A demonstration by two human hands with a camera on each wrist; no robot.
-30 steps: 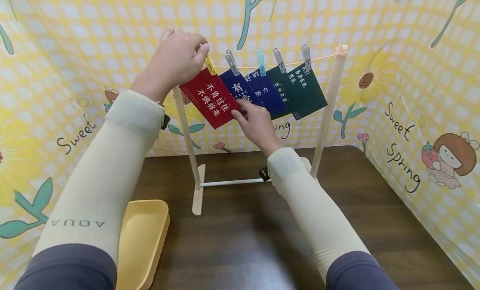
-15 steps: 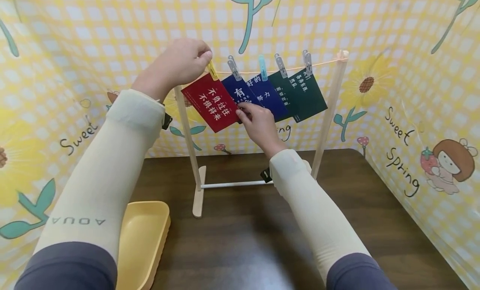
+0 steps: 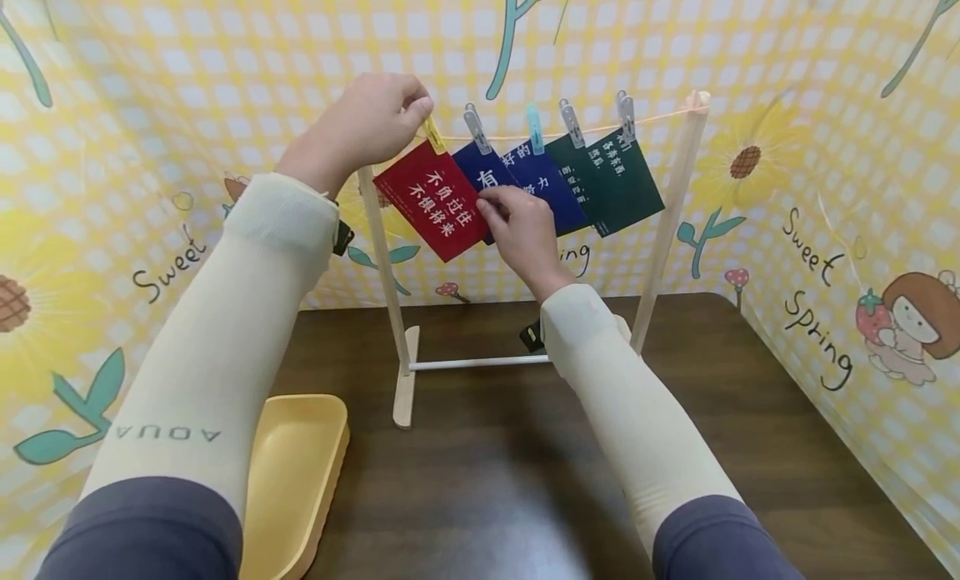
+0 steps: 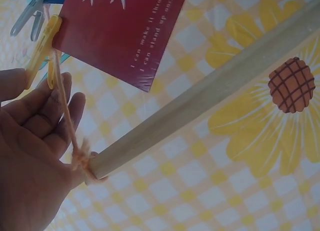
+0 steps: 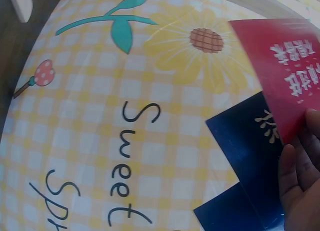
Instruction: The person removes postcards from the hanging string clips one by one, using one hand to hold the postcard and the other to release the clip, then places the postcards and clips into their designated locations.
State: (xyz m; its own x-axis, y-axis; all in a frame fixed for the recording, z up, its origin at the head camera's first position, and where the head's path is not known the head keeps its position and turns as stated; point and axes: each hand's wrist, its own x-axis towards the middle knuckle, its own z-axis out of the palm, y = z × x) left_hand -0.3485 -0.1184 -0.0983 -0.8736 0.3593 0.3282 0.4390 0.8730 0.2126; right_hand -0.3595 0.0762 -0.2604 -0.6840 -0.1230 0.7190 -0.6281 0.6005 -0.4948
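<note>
My left hand [image 3: 369, 122] pinches a yellow clothespin [image 3: 435, 136], thumb on one arm and fingers behind the other in the left wrist view. The clothespin sits on the cord at the top corner of a red card [image 3: 432, 201] with white Chinese characters. By the card's right edge, my right hand [image 3: 528, 234] holds it between thumb and fingers. Just behind hangs a blue card [image 3: 468, 157] under a grey clothespin [image 3: 477, 128]. Another blue card [image 3: 558, 198] hangs from a light blue clothespin [image 3: 535, 130], partly hidden by my right hand.
Two green cards hang farther right, the outermost green card [image 3: 626, 184] under a grey clothespin [image 3: 626, 116]. The cord [image 3: 667, 120] runs between two wooden posts, the right post [image 3: 667, 230] standing upright. A yellow tray [image 3: 341, 447] lies at left on the brown table [image 3: 465, 472].
The head view has shifted slightly. My right hand has moved a little up along the red card's edge, while my left hand stays at the yellow clothespin.
</note>
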